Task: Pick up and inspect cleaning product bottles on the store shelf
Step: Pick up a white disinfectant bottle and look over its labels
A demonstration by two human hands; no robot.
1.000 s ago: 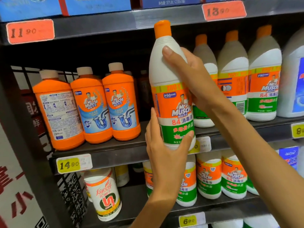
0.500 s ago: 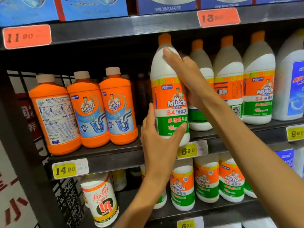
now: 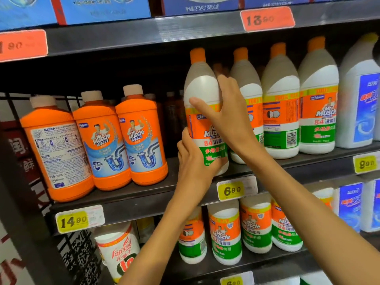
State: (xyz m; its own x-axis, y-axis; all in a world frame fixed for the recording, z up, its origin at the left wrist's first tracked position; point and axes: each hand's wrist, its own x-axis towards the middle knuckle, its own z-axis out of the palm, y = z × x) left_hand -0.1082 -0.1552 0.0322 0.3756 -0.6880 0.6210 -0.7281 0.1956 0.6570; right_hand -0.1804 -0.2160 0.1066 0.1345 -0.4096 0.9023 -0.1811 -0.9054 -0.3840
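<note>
White bottle [image 3: 202, 112]: plastic, tall w/ a narrow neck and orange cap; label has an orange band reading "Mr Muscle", "84" in red below it, then a green band at the bottom.
Bottle position: upright at the front edge of the middle shelf [image 3: 144, 194], leftmost of the white row; whether its base touches the shelf you can't tell, your hand covers it.
Your left hand [image 3: 193, 161]: wraps the bottle's lower part from the left, fingers curled round the base area, thumb across the green band. Clamped on it.
Your right hand [image 3: 224, 112]: comes in from the right, thumb lying across the front at the label's top edge, fingers curled round the back near the shoulder. Also gripping the bottle.
Neighbours R: three more white Mr Muscle bottles [image 3: 280, 112] just beside it, some turned w/ back labels and barcode showing; a blue-labelled white jug [image 3: 358, 103] at far right.
Neighbours L: three orange drain-cleaner bottles [image 3: 141, 138] w/ cream caps, apart from the held one by a gap.
Price tags: yellow "6.90" tag [image 3: 232, 190] on the shelf edge below your hands; yellow "14.90" tag [image 3: 76, 220] further left.
Lower shelf: more small white Mr Muscle bottles [image 3: 225, 233].
</note>
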